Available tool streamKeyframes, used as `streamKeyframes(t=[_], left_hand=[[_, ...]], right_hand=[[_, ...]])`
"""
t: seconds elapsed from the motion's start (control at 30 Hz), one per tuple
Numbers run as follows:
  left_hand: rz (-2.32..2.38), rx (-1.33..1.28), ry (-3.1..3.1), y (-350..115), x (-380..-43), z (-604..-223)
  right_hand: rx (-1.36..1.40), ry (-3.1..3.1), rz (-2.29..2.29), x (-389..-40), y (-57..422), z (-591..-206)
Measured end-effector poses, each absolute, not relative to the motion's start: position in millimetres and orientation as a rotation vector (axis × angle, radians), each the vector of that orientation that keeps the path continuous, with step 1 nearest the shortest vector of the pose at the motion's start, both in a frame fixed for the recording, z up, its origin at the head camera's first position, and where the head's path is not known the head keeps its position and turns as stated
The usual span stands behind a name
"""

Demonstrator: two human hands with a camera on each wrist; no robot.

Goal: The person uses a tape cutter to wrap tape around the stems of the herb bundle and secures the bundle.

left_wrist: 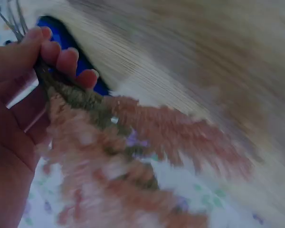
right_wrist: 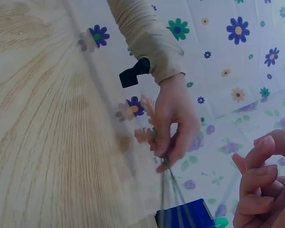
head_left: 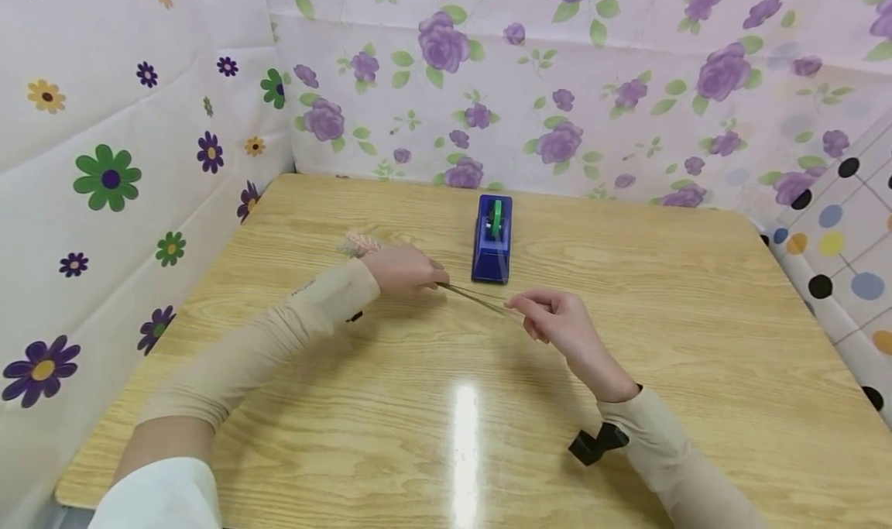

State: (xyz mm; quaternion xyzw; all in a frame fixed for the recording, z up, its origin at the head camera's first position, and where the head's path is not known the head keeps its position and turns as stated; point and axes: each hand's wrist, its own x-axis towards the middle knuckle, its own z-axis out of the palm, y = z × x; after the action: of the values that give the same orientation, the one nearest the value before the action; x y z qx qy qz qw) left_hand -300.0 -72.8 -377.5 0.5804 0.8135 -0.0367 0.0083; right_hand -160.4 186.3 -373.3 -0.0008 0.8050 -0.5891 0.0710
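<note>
My left hand (head_left: 407, 269) grips the thin stems (left_wrist: 42, 71) of a bunch of fluffy pink flower sprigs (left_wrist: 118, 156). In the left wrist view the thumb and fingers close round the stems just beyond the flower heads. The bare stem ends (head_left: 481, 300) stretch rightward, close over the table. My right hand (head_left: 557, 324) is beside those ends, its fingers bent and the thumb near the index finger. In the right wrist view its fingers (right_wrist: 256, 187) stand apart from the stems; I cannot tell whether they pinch something thin.
A blue tape dispenser (head_left: 492, 262) with a green roll core (head_left: 496, 219) stands behind the hands. The wood-grain table (head_left: 348, 436) meets flower-patterned sheets (head_left: 446, 72) at the back and left. A dark strap (head_left: 592, 445) hangs from the right wrist.
</note>
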Motion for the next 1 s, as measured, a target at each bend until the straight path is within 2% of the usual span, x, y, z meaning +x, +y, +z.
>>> streamKeyframes(t=[0.23, 0.37, 1.0], left_hand=[[0.039, 1.854, 2.675, -53, -250, -367], [0.118, 1.880, 2.759, -49, -234, -364], [0.259, 1.878, 2.824, -42, -218, -365]], right_hand=[[0.015, 2.393, -1.788, -159, 182, -372], [0.021, 2.408, -1.796, -158, 182, -374], [0.099, 2.415, -1.884, -157, 175, -385]])
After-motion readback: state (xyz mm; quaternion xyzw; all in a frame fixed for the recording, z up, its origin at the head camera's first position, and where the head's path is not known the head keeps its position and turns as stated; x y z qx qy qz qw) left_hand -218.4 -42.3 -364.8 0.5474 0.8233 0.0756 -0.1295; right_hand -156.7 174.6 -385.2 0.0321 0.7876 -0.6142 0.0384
